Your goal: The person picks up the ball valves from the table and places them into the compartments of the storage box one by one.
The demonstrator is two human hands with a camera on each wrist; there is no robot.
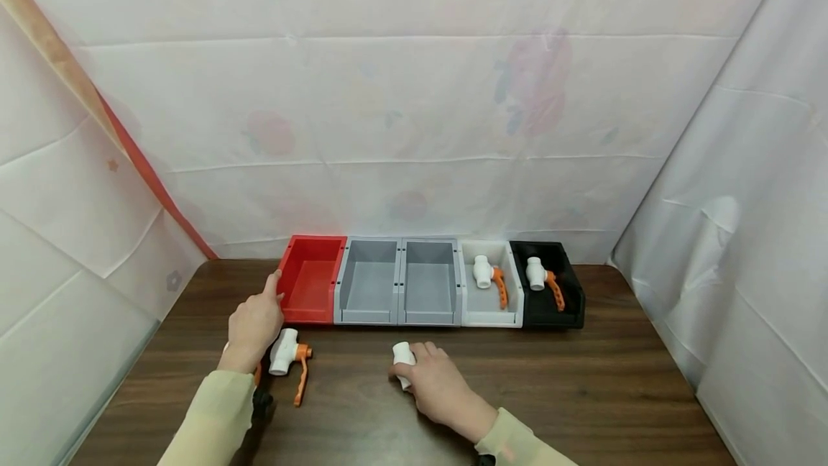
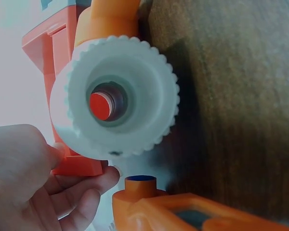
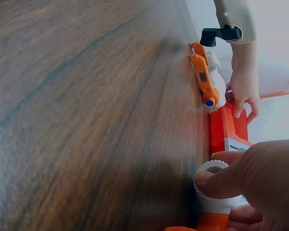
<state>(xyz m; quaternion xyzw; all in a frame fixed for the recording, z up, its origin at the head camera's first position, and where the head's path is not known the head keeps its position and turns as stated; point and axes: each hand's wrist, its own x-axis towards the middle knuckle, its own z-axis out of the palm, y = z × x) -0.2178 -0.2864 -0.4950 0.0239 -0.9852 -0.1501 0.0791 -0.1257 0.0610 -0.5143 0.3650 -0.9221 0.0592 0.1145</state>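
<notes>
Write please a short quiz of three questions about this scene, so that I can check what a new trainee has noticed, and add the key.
1. Multiple choice: what colour is the bin that the left hand grips? A) black; B) red; C) white.

2. True or false: each of the two grey bins contains a valve.

3. Fill in: the right hand holds a valve whose ribbed end, seen from the right wrist, is ____ in colour.

Key: 1. B. 2. False: neither grey bin contains one; the white bin and the black bin contain one each. 3. White.
</notes>
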